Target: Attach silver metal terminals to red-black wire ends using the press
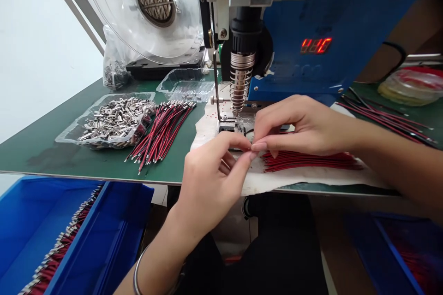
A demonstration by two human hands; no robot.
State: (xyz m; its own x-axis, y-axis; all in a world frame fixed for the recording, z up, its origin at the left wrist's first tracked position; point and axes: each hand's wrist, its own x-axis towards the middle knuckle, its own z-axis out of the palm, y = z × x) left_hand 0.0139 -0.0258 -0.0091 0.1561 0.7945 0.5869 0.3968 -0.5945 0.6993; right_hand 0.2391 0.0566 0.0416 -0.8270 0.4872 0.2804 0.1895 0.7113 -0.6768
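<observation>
In front of the blue crimping machine (290,69), my left hand (211,175) and my right hand (301,126) meet at the fingertips. Each one is closed in a pinch of thumb and forefinger. Whatever lies between them is too small and too covered to make out. Under my right hand, a bundle of red and black wires (311,161) rests on a white cloth (263,182). Just behind the fingertips stands the machine's press head with its spring (241,78). Left of my hands lies a pile of red and black wires with metal terminals (166,129).
A clear tray (71,133) of loose metal terminals stands at left, another clear tray (183,84) behind it. A large clear reel (110,4) rises at the back. Below the table edge are blue bins (104,235) with wires. More wires (384,117) lie at right.
</observation>
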